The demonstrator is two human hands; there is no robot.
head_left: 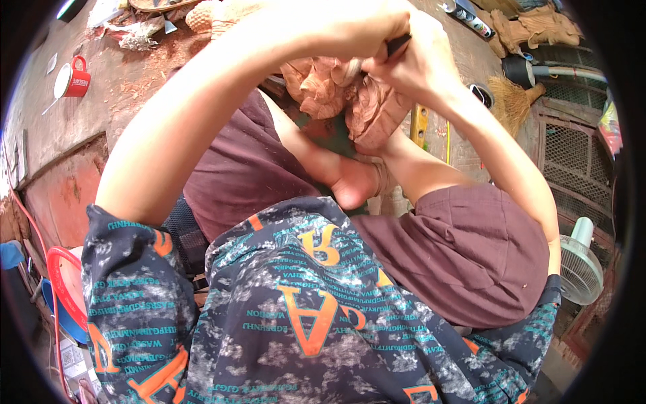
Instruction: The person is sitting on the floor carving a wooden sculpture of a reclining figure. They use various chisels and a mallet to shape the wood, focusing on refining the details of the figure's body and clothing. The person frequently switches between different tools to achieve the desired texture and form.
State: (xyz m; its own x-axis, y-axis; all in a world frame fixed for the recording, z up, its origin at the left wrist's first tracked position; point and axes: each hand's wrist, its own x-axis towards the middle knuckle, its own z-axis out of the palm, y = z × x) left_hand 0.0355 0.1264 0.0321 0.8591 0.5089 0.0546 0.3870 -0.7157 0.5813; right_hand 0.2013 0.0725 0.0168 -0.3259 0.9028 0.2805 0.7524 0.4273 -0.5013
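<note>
Both my hands meet above a reddish-brown carved wood piece (pixel 316 87), which lies between my bent legs with its lower part (pixel 377 114) near my feet. My left hand (pixel 385 30) is closed, its fingers curled in against the right. Beside it, my right hand (pixel 424 60) is closed as well. Between the two fists shows a short dark end (pixel 398 45) of something they grip; the rest of it is hidden by the fingers, so I cannot tell its kind. Deep folds and rounded shapes are cut into the carving, and my hands hide part of its top.
A red mug (pixel 79 84) stands at the left among wood shavings. A yellow spirit level (pixel 420 126) lies right of the carving. Farther right are a straw broom (pixel 509 101), a can (pixel 469 19), another wood carving (pixel 538 28) and a fan (pixel 582 266).
</note>
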